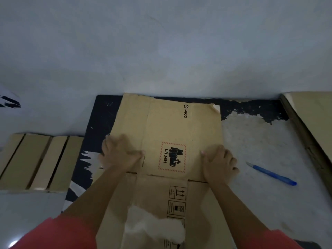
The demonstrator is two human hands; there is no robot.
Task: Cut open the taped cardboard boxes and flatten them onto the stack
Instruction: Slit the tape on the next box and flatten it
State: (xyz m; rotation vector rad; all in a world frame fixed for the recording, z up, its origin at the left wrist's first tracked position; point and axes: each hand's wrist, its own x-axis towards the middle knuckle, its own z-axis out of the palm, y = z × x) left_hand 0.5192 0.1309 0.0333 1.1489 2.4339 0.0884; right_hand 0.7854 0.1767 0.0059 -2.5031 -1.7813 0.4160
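Box (pixel 170 126) pressed flat, cutter (pixel 271 173) beyond right edge

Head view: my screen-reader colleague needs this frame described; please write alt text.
The left hand and right hand press a flattened cardboard box onto a dark mat. A blue cutter lies to its right; a cardboard pile sits at left.

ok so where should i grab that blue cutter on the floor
Probably pinch the cutter by the middle of its blue handle, from above: it lies flat on the floor. Its blade end points toward the cardboard, so avoid that tip.
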